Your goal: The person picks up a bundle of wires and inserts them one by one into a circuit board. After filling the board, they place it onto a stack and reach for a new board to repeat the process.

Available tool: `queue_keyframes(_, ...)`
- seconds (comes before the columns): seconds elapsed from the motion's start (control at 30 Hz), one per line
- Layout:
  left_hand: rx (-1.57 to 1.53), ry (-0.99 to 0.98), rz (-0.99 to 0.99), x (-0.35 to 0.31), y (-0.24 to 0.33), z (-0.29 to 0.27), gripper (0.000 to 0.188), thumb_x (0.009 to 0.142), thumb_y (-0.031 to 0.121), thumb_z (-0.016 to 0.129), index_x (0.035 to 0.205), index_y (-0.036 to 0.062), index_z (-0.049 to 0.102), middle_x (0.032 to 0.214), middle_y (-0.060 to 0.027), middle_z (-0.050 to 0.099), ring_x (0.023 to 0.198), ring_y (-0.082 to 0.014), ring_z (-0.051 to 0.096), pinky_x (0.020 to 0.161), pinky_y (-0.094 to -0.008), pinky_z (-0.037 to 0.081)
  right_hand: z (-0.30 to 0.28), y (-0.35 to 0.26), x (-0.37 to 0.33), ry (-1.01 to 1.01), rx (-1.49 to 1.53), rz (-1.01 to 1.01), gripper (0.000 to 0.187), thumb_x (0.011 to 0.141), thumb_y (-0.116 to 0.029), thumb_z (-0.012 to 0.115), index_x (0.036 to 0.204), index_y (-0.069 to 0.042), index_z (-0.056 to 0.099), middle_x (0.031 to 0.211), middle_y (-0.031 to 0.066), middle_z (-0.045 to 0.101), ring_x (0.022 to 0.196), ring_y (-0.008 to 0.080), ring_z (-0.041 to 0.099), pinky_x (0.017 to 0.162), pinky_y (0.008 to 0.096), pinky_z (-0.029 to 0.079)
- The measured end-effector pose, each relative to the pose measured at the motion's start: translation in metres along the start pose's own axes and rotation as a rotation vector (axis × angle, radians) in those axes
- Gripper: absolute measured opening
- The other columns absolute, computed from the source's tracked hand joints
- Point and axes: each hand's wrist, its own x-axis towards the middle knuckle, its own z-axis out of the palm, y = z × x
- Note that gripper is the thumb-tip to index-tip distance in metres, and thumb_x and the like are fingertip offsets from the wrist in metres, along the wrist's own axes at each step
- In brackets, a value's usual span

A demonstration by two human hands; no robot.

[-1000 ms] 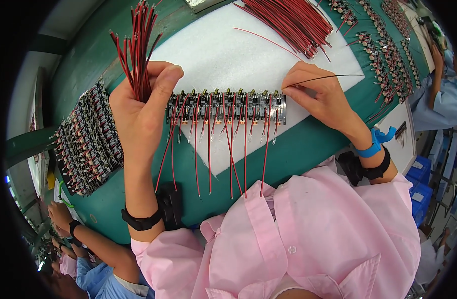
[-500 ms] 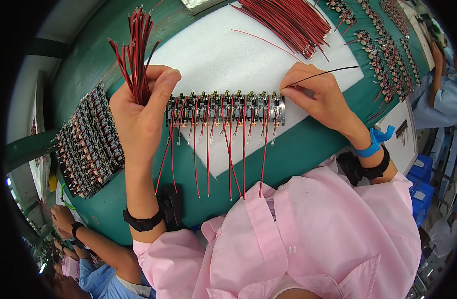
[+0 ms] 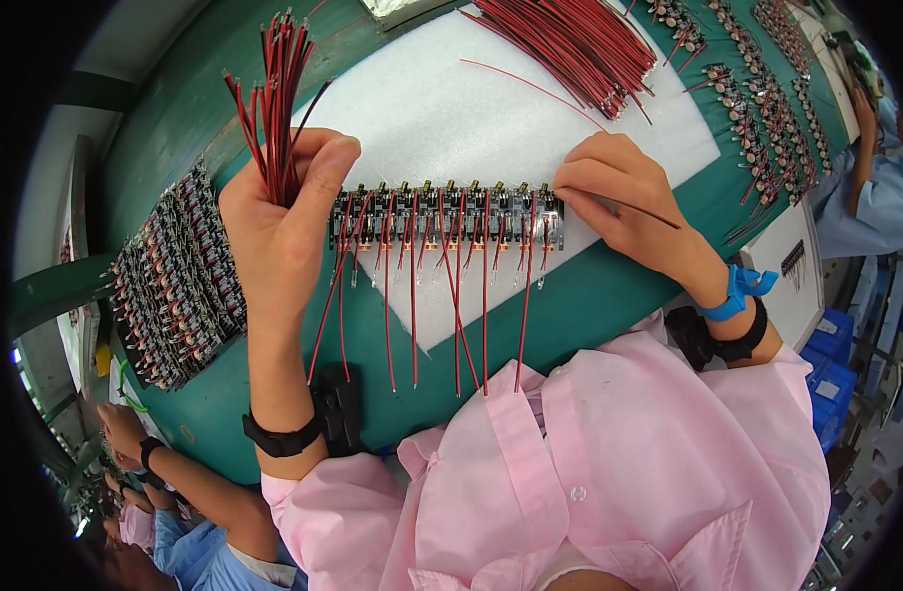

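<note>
Between my hands lies a row of joined small circuit boards (image 3: pixel 442 222), with several red-and-black wires (image 3: pixel 486 295) hanging from it toward me. My left hand (image 3: pixel 286 222) is closed around a bundle of red-and-black wires (image 3: pixel 277 98), whose bare tips stick up; its thumb is close to the row's left end. At the right end, my right hand (image 3: pixel 619 197) pinches a single dark wire (image 3: pixel 634 209), which trails to the right across the fingers. The pinched wire tip is hidden by the fingers.
Under the boards is a white foam sheet (image 3: pixel 402 118) on a green table (image 3: pixel 570 295). A pile of red wires (image 3: pixel 580 49) lies at the back. Stacked circuit boards (image 3: pixel 181 286) stand at left, more board strips (image 3: pixel 757 108) at far right. Co-workers' arms (image 3: pixel 210 497) show at lower left.
The wire in my right hand has swung downward, from pointing up and right to slanting down and right. My left hand still holds the bundle in nearly the same place.
</note>
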Motion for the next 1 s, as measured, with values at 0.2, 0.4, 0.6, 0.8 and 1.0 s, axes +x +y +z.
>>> queue_keyframes(0.2,-0.018,0.005,0.010,0.000,0.000,0.001,0.013,0.072,0.009,0.060,0.076,-0.0031,0.056,0.058,0.0044,0.046,0.050,-0.0007,0.033,0.044,-0.0167,0.022,0.000,-0.005,-0.002,0.013,-0.065,-0.041,0.017,0.060,0.003,0.060,0.075,-0.002,0.054,0.075,0.0081,0.052,0.069,0.0221,0.048,0.061,0.0285,0.039)
queue_keyframes(0.4,-0.031,0.011,0.010,0.000,0.003,0.002,0.014,0.072,0.008,0.060,0.076,-0.0041,0.056,0.058,0.0040,0.046,0.050,-0.0007,0.033,0.043,-0.0169,0.022,0.001,-0.011,-0.004,0.032,-0.161,-0.066,0.019,0.060,0.003,0.060,0.077,-0.002,0.054,0.074,0.0083,0.051,0.068,0.0233,0.048,0.061,0.0302,0.039)
queue_keyframes(0.6,-0.016,0.010,0.018,-0.002,0.006,0.000,0.015,0.072,0.010,0.060,0.075,-0.0043,0.056,0.055,0.0052,0.043,0.048,-0.0008,0.031,0.042,-0.0170,0.021,0.003,-0.019,-0.007,0.033,-0.243,-0.060,0.020,0.059,0.004,0.060,0.078,-0.002,0.054,0.074,0.0080,0.050,0.068,0.0234,0.048,0.062,0.0313,0.038)
queue_keyframes(0.8,-0.011,0.010,0.051,-0.001,0.010,-0.001,0.015,0.072,0.010,0.060,0.074,-0.0041,0.056,0.054,0.0060,0.040,0.048,-0.0009,0.031,0.043,-0.0172,0.021,0.003,-0.022,-0.008,0.046,-0.277,-0.055,0.020,0.059,0.003,0.060,0.078,-0.002,0.055,0.075,0.0082,0.051,0.068,0.0237,0.048,0.063,0.0313,0.038)
queue_keyframes(1.0,-0.053,0.042,0.105,-0.004,0.018,-0.008,0.012,0.073,0.011,0.057,0.073,-0.0009,0.056,0.053,0.0062,0.041,0.044,-0.0002,0.029,0.039,-0.0175,0.019,-0.006,-0.031,-0.003,0.037,-0.153,0.062,0.018,0.061,0.003,0.058,0.078,-0.002,0.055,0.074,0.0087,0.052,0.067,0.0212,0.050,0.062,0.0297,0.039)
